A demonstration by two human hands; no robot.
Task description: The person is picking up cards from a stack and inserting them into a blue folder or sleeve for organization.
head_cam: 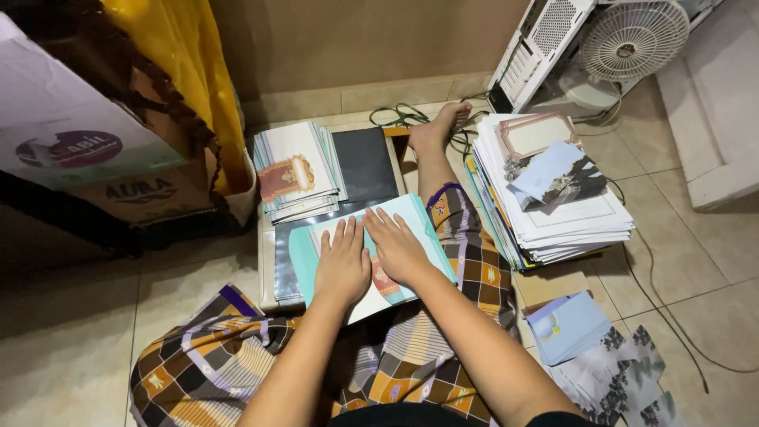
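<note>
My left hand point(341, 265) and my right hand point(398, 247) lie flat, side by side, fingers spread, pressing on a teal-and-white card point(419, 217) that rests on a low board point(267, 261) in front of my lap. A red-gold ornament on the card shows under my right wrist. Beyond the card lie a dark grey sheet point(365, 162) and a fanned stack of white cards with a red-gold emblem point(296, 170). My leg in a checked cloth point(470, 245) stretches out to the right of the board.
A tall stack of white cards point(557, 213) stands at right with a pale blue card on top. More blue and floral-printed cards point(601, 356) lie on the tiled floor at lower right. A cardboard box point(95, 150), yellow cloth, computer case point(538, 47), fan point(632, 39) and cables surround me.
</note>
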